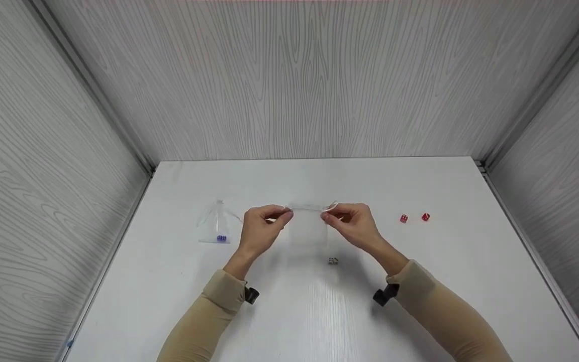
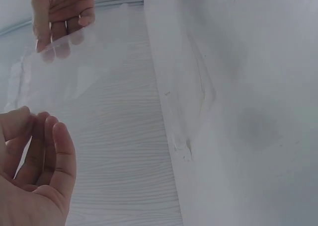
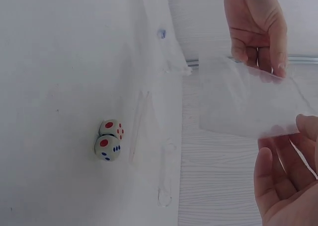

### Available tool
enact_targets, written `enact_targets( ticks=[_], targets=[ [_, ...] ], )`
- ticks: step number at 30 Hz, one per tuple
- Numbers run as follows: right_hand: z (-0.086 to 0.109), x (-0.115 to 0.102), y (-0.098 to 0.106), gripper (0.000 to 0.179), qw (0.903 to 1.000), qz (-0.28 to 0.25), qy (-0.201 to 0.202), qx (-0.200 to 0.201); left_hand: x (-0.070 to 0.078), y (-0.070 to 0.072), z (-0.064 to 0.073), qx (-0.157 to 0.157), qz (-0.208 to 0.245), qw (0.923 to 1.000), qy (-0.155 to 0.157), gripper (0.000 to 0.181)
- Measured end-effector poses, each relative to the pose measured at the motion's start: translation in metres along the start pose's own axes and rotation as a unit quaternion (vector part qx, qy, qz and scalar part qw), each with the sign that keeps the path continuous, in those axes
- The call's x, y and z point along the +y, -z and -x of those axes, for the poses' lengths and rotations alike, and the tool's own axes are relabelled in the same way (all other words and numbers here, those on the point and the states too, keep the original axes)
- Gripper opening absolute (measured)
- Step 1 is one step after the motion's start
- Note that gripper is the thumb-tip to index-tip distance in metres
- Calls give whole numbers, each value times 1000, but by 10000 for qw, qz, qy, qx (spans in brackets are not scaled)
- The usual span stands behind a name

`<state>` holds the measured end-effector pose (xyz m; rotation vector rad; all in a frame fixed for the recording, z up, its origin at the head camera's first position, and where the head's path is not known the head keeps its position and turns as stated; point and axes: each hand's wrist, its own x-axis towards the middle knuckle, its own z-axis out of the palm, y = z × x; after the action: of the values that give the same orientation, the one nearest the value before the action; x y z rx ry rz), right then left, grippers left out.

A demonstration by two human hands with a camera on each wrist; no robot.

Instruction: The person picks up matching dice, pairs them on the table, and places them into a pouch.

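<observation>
A small clear drawstring bag [image 1: 308, 231] hangs between the two hands, held by its top edge above the table; nothing shows inside it. My left hand [image 1: 262, 229] pinches one upper corner between thumb and fingertips. At the other corner my right hand [image 1: 355, 226] does the same, with a loop of the string [image 1: 332, 205] standing up beside the fingers. In the right wrist view two white dice [image 3: 108, 146] with red and blue dots sit touching each other on the table, below and nearer than the bag.
Left of the left hand lies another clear drawstring bag [image 1: 219, 216] with blue dice [image 1: 221, 238] at its bottom. Two red dice [image 1: 404, 218] lie apart on the right. Wood-grain panels [image 1: 289, 80] enclose the white table [image 1: 314, 327] at the back and sides.
</observation>
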<state>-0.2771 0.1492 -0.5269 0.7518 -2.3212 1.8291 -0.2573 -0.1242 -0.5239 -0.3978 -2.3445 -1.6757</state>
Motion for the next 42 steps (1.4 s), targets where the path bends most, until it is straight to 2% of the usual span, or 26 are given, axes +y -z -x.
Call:
enact_targets(
  ticks=[4, 9, 13, 20, 31, 36, 42],
  targets=[
    [2, -5, 0, 10, 9993, 145, 129, 315, 6, -3, 2, 40, -45, 9998, -207, 7],
    [4, -5, 2, 13, 9974, 244, 411, 547, 11, -6, 2, -189, -119, 9991, -347, 11],
    [6, -4, 6, 14, 9954, 433, 617, 597, 13, -6, 3, -211, -267, 9983, -467, 12],
    [6, -7, 9, 16, 9932, 646, 789, 561, 14, -12, 0, -147, -375, 9947, -947, 10],
    [6, -13, -6, 15, 9875, 881, 1230, 437, 19, -30, -3, -346, -202, 9941, -1003, 13],
    [6, -11, -5, 14, 9851, 1060, 1215, 603, 21, -27, 0, -387, -341, 9942, -943, 16],
    [8, -8, -6, 16, 9851, 1000, 1151, 794, 19, -24, 2, -225, -427, 9938, -1005, 9]
  ],
)
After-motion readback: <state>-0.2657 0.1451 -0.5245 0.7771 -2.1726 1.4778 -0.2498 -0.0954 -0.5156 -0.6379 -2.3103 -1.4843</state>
